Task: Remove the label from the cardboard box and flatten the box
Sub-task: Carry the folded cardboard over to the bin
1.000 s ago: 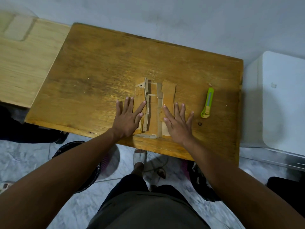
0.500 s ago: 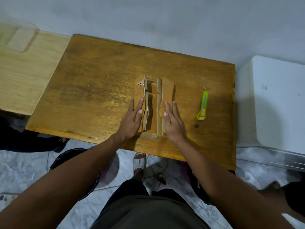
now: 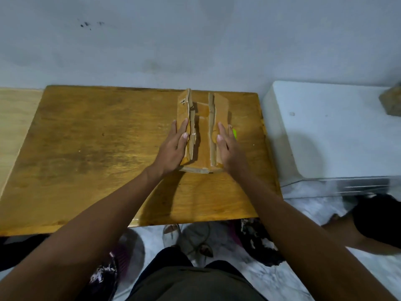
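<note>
The cardboard box (image 3: 202,135) lies opened out on the wooden table (image 3: 97,148), right of centre and toward the far edge. Its two long side panels stand up like walls, with the floor panel showing between them. My left hand (image 3: 173,148) lies flat against the outside of the left panel, fingers together. My right hand (image 3: 227,148) presses the outside of the right panel the same way. The box is squeezed between both palms. A small black mark shows on the left panel. I see no label.
A green utility knife (image 3: 234,134) peeks out just behind my right hand. A white appliance (image 3: 336,131) stands against the table's right side, with a brown object (image 3: 392,101) on it. A paler wooden surface (image 3: 13,118) adjoins on the left. Feet and dark things lie on the floor below.
Both hands went from spread flat on the table beside the cardboard to pressing its sides. The side panels have risen. The view has tilted up and moved closer.
</note>
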